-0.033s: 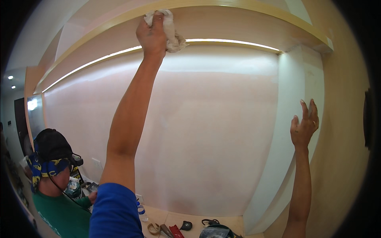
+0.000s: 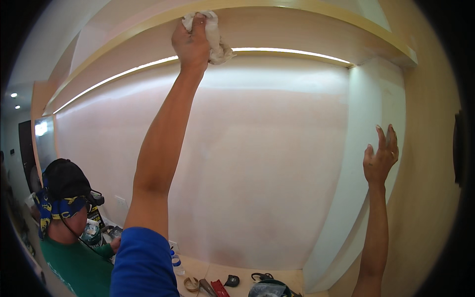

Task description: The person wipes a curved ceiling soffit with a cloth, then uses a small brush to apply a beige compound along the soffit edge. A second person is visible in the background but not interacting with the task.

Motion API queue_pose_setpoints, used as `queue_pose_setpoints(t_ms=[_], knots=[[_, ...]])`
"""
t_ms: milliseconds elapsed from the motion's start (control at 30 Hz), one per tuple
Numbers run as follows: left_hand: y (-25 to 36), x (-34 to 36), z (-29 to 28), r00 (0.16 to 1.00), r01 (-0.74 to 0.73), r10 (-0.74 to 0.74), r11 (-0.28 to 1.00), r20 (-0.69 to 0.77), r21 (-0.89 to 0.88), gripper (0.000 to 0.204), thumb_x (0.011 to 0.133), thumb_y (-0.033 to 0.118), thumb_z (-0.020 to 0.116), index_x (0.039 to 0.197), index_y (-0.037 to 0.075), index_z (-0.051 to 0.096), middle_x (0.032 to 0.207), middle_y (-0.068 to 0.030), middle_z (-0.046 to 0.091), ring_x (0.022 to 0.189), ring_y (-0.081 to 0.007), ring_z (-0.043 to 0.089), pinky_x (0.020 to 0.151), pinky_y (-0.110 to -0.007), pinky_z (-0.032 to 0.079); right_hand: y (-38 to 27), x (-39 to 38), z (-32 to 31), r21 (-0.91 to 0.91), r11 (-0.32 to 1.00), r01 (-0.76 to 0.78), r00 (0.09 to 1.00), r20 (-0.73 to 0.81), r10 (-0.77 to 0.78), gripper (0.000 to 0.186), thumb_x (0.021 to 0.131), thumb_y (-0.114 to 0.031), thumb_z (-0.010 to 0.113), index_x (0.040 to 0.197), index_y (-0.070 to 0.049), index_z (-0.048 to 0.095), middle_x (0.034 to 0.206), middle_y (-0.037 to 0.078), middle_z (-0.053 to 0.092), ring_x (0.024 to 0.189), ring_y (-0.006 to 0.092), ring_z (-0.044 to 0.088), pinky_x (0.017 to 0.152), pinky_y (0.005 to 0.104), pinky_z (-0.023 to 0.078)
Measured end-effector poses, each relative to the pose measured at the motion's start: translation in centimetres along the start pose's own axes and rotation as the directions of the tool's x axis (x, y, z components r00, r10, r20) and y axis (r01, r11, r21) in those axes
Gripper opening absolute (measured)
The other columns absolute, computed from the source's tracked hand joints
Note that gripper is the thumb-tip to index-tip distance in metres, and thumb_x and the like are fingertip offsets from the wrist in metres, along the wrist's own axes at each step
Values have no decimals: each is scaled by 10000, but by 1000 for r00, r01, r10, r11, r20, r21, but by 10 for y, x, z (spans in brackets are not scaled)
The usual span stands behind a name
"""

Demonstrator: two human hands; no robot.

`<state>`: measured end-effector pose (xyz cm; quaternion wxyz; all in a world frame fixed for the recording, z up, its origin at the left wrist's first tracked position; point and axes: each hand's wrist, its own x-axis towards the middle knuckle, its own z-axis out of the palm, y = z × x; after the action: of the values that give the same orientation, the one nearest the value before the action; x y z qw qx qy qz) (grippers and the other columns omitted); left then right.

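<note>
Up at the front edge of the wooden shelf (image 2: 292,24), my left hand (image 2: 192,47) is closed around a crumpled whitish rag (image 2: 213,35). The rag lies against the underside of the shelf near its edge, and part of it hangs out beside the hand. My right hand (image 2: 380,157) is raised at the right, fingers stretched and apart, holding nothing. It is in front of the white upright panel (image 2: 363,119); whether the fingertips touch it I cannot tell.
A glowing light strip (image 2: 292,50) runs beneath the shelf. At the lower left another person in a green shirt (image 2: 74,270) and dark cap faces the wall. On the ledge below are a tape measure (image 2: 231,280), a tape roll (image 2: 191,284), a red tool (image 2: 219,288) and a bottle (image 2: 177,265).
</note>
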<state>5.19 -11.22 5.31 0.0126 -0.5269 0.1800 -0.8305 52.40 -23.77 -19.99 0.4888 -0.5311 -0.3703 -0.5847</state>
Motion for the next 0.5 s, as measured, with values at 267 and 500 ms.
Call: queue_pose_setpoints(t_ms=[267,500], knots=[[-27,4,-7,994,-25,30,998,-109,50,245,1065,233,650,1092,-5,703,984,-60,740,915,-152,663,847,-326,537,-1,4,12,-28,1000,3,1000,-31,-4,664,895,-61,659,1517,-247,520,1691,118,341,1562,331,314,1219,597,226],[-53,-10,3,998,-46,60,952,-35,304,228,1040,220,657,1089,4,712,985,-114,748,919,-213,693,854,-350,546,-1,5,6,-5,1000,2,1000,-12,-2,672,885,-57,670,1514,-240,521,1682,122,351,1555,334,326,1220,586,238]])
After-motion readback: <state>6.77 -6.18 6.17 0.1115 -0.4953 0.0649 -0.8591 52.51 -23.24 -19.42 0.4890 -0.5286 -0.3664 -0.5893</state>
